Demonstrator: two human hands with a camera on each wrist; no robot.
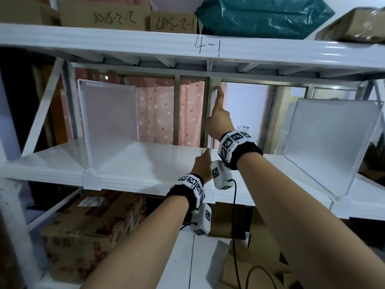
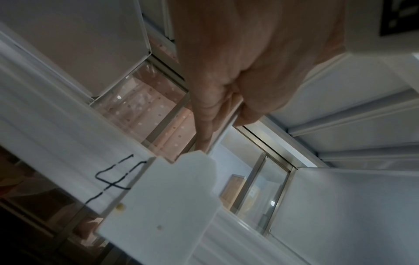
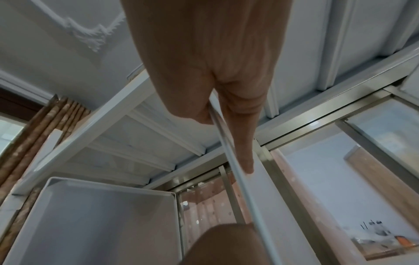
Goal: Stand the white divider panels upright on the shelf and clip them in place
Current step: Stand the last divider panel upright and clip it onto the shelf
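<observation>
Centrally, held panel [image 1: 212,122]: white divider seen edge-on, upright on the shelf near the middle of its front edge, top reaching up under the upper shelf.
Right hand [image 1: 218,119]: high on the panel's front edge, thumb and fingers pinching it, index finger [image 3: 243,152] laid straight along the edge.
Left hand [image 1: 203,165]: low on the same panel, just above the shelf's front edge, thumb and fingers clamped on its thin edge.
White bracket [image 2: 163,206]: flat notched piece close before the left wrist camera; attachment cannot be told.
Left panel [image 1: 110,115]: standing upright toward the shelf's left end, foot at a white clip [image 1: 91,177] on the front edge.
Right panel [image 1: 331,142]: standing toward the right end, leaning slightly in the wide-angle view.
Shelf [image 1: 145,163]: white board, ribbed front lip.
Upper shelf [image 1: 125,41]: white, "4-1" handwritten on its front edge; cardboard boxes [image 1: 104,16] and a teal plastic bag [image 1: 260,15] on top.
Below: printed cardboard box [image 1: 89,232] on the lower level.
Behind: metal-framed glass, pink dotted curtain [image 1: 158,113], pale wall.
</observation>
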